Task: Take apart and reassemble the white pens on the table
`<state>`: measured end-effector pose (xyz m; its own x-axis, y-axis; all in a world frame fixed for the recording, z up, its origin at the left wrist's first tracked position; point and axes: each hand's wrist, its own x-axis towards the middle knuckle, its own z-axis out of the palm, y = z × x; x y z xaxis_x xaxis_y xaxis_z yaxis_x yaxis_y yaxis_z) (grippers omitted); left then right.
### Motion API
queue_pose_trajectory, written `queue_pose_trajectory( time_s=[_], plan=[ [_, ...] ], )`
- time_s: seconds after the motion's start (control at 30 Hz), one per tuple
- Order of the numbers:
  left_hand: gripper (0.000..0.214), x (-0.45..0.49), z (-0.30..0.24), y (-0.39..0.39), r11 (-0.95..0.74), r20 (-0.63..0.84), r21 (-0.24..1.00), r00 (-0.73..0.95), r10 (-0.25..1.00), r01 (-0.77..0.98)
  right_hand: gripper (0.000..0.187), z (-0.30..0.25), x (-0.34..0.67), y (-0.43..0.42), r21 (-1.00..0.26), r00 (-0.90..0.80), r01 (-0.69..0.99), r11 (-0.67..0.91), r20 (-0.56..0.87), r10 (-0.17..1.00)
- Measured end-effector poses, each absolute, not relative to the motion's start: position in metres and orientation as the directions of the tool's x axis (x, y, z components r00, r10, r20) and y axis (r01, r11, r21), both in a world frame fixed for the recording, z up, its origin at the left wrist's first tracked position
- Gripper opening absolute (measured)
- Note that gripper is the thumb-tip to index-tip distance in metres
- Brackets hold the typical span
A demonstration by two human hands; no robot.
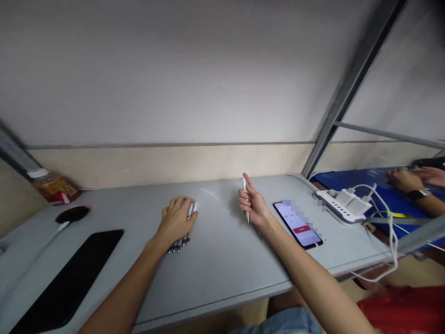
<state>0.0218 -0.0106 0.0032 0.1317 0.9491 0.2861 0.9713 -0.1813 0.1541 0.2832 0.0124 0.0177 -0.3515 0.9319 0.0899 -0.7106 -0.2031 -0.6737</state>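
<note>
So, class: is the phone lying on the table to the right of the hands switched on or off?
On. The phone lies flat on the table with its screen lit, showing a pale page with a red bar; the text is too small to read.

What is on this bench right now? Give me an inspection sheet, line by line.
Surface: grey table, set against a pale wall.
Job's things: a bunch of pens lying on the table under the left hand; single pen held upright.
Clutter: lit phone; black pad; a small dark object; blurred red packet at the far left.
Hands: left hand closed over the bunch; right hand gripping the single pen.
Cables: white power strip with plugged chargers; white cords hanging off the table edge.
Surroundings: grey metal frame; another person's hands on a blue surface, one wrist wearing a watch.
</note>
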Motion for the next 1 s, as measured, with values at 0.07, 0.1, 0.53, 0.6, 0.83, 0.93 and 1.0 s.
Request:
queue_pose_trajectory(
  time_s=[0.07,0.1,0.53,0.6,0.83,0.93,1.0],
  plan=[
    [0.034,0.024,0.003,-0.012,-0.151,0.272,0.139,0.109,0.956,0.979,0.040,0.018,0.284,0.013,-0.674,-0.358,-0.709,-0.207,0.091,0.929],
    [0.034,0.024,0.003,-0.012,-0.143,0.265,0.139,0.102,0.959,0.980,0.039,0.018,0.284,0.013,-0.676,-0.360,-0.706,-0.210,0.088,0.929],
    [0.034,0.029,-0.006,-0.010,-0.118,0.207,0.181,0.080,0.975,0.976,0.040,0.014,0.284,0.015,-0.723,-0.356,-0.662,-0.198,0.071,0.932],
    [0.034,0.030,-0.005,-0.011,-0.117,0.204,0.184,0.078,0.976,0.976,0.041,0.014,0.284,0.015,-0.733,-0.357,-0.652,-0.195,0.069,0.932],
    [0.033,0.030,-0.006,-0.011,-0.102,0.207,0.185,0.063,0.976,0.977,0.034,0.013,0.283,0.016,-0.750,-0.360,-0.636,-0.184,0.078,0.930],
    [0.034,0.031,-0.007,-0.010,-0.093,0.203,0.185,0.055,0.978,0.978,0.027,0.013,0.283,0.017,-0.762,-0.337,-0.621,-0.182,0.050,0.940],
    [0.035,0.031,-0.007,-0.011,-0.092,0.208,0.184,0.052,0.977,0.979,0.026,0.014,0.284,0.017,-0.779,-0.320,-0.601,-0.182,0.026,0.947]
  ],
)
